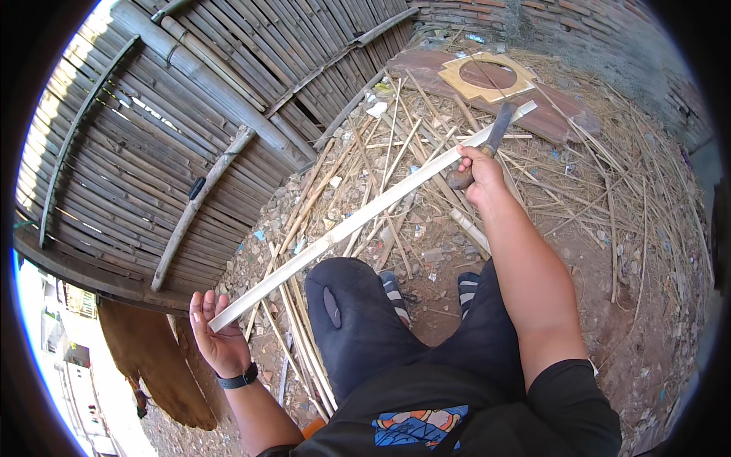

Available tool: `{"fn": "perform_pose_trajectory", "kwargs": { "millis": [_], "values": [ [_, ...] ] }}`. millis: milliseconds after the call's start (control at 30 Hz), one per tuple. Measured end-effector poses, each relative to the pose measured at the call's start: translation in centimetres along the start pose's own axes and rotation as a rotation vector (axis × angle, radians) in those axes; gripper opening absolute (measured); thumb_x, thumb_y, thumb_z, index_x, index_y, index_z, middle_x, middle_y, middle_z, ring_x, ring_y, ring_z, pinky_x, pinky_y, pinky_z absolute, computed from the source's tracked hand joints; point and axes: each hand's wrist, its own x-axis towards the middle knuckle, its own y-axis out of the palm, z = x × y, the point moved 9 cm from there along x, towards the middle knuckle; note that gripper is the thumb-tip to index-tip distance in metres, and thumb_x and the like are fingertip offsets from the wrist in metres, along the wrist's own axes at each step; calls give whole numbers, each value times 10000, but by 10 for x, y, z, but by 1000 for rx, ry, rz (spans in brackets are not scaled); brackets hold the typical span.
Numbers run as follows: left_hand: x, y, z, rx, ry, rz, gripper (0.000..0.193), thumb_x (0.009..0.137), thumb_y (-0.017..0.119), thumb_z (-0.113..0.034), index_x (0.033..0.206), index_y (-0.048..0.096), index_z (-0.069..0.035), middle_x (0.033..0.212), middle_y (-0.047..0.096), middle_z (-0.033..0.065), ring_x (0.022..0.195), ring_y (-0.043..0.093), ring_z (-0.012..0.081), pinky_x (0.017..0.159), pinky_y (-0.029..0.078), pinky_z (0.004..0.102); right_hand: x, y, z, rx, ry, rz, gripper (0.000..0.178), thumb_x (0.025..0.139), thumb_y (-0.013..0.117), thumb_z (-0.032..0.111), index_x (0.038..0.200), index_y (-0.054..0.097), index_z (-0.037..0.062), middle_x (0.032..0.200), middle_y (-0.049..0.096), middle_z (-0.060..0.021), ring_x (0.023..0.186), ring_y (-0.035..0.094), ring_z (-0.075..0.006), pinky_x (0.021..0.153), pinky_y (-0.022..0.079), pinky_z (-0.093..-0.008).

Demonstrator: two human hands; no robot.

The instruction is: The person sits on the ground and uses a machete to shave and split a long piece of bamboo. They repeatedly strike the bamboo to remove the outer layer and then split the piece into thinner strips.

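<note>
A long, pale split bamboo strip [332, 238] slants across in front of me, its near end low on the left and its far end up on the right. My left hand [222, 340], with a dark band on the wrist, supports the near end between thumb and loosely curled fingers. My right hand [484, 175] is closed around the wooden handle of a machete [501, 128]. Its dark blade points away from me and crosses the strip near the far end. The right thumb and fingertips also touch the strip's edge.
Bamboo sticks [311, 202] and shavings litter the stony ground around my feet. A bamboo slat wall [221, 84] leans at the left. Farther off, a yellowish board with a round hole [454, 74] lies on a reddish-brown slab [565, 122], before a brick wall [579, 27].
</note>
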Motion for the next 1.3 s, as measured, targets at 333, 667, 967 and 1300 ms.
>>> {"fn": "perform_pose_trajectory", "kwargs": {
  "millis": [333,667,967,1300],
  "values": [
    [-20,79,32,1584,397,483,384,842,738,-222,1126,621,10,1018,650,214,957,629,383,824,503,436,-16,9,12,-107,-138,121,128,804,700,-39,857,588,-5,688,555,-29,557,512,-107,495,442,-263],
    [-92,39,93,1603,-5,523,329,923,655,-343,817,604,-35,647,589,179,588,598,413,525,447,493,-68,43,22,-396,-282,264,328,863,763,220,1034,545,44,779,601,-49,571,531,-85,509,455,-249],
    [-124,-12,86,1369,-95,285,313,968,584,-291,835,619,-10,582,600,151,534,631,332,525,481,419,-111,96,34,-1606,-1012,542,384,877,682,362,1079,555,61,781,671,-131,738,685,-356,631,525,-453],
    [-169,-63,119,1329,-336,301,299,976,587,-296,828,598,-36,597,592,155,542,617,343,525,461,437,-66,54,-41,-1968,-986,1041,321,744,784,231,977,612,95,880,670,-101,901,679,-318,759,537,-455]
  ]
}}
